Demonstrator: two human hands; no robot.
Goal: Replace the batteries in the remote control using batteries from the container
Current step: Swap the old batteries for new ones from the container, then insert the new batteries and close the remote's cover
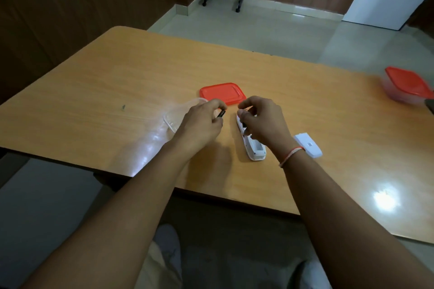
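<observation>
- Head view: the remote control point(250, 145) lies face down on the wooden table point(98, 91), its battery bay open toward the person, so the cells can go in from above.
- The left hand point(199, 122), just left of the remote control, pinches a dark battery point(221, 113) between thumb and fingers, a narrow grip that keeps the cell ready.
- The right hand point(260, 122) hangs over the far end of the remote control with the fingers curled close together; something small and dark seems to be in them, but I cannot tell for sure.
- The battery cover point(308, 145) lies to the right of the remote control, apart from it, probably put aside until the bay is filled.
- The clear container point(172, 119) stands open to the left of the remote control, partly behind the left hand; its red lid point(222, 93) lies flat just beyond the remote control.
- A second closed container point(407, 85) stands far to the right of the remote control.
- The cover has a small label, too blurred to read.
</observation>
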